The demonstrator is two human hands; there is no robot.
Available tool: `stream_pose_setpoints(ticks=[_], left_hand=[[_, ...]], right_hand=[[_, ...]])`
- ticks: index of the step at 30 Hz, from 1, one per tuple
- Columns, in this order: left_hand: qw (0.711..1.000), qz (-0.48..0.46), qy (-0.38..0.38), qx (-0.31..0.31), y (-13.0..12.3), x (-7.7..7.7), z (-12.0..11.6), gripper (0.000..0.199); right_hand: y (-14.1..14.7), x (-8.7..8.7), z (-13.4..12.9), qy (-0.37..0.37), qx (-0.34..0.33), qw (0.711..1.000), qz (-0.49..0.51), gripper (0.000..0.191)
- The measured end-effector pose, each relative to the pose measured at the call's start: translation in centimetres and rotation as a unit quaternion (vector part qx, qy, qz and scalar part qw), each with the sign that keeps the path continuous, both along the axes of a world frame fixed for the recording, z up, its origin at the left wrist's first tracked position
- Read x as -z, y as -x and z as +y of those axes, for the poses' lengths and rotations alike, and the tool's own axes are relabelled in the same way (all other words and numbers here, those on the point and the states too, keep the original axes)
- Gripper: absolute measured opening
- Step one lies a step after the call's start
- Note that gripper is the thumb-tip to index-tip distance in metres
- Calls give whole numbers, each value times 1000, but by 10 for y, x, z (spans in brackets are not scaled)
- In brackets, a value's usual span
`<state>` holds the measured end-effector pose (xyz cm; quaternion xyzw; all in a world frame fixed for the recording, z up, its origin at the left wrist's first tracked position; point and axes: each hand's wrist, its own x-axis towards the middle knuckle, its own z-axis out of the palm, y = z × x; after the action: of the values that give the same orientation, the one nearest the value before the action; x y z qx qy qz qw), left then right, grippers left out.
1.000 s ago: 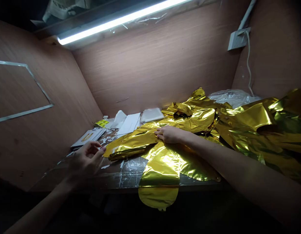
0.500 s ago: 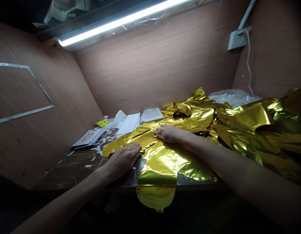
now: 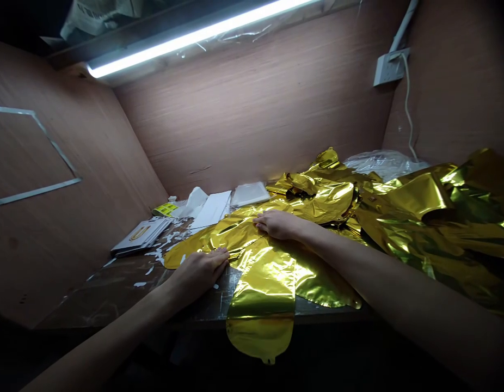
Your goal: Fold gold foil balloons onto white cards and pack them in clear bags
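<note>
A flat gold foil balloon (image 3: 265,280) lies across the front of the table, its rounded, tabbed end hanging over the edge. My left hand (image 3: 201,272) rests palm down at its left side, the fingers laid against the foil's edge. Farther back, my right hand (image 3: 276,224) presses on the middle of the same foil with its fingers lying on the surface. Neither hand visibly grips anything; the undersides of both are hidden. More crumpled gold foil balloons (image 3: 419,228) are heaped to the right, behind my right forearm.
At the left stands a stack of printed cards (image 3: 141,235), with white paper scraps around it. White sheets (image 3: 211,209), a yellow label sheet (image 3: 165,209) and clear plastic bags (image 3: 385,163) lie along the back. Wooden panels enclose the table; a power socket (image 3: 391,67) hangs at right.
The view has shifted slightly. My left hand has slid a little left and toward me along the foil's edge; my right hand stays about where it was on the foil.
</note>
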<state>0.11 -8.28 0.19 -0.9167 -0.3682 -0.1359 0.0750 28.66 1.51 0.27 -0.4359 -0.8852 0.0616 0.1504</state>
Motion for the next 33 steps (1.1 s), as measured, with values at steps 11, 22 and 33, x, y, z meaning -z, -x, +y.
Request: stream_pose_setpoints(ticks=[11, 22, 33], left_hand=[[964, -76, -240, 84, 8, 6, 1, 16], [952, -100, -275, 93, 25, 8, -2, 16], [961, -80, -253, 81, 66, 3, -1, 16]], right_hand=[[30, -6, -45, -206, -188, 960, -7, 18], [36, -9, -52, -266, -167, 943, -107, 23], [39, -7, -54, -253, -136, 948, -135, 23]])
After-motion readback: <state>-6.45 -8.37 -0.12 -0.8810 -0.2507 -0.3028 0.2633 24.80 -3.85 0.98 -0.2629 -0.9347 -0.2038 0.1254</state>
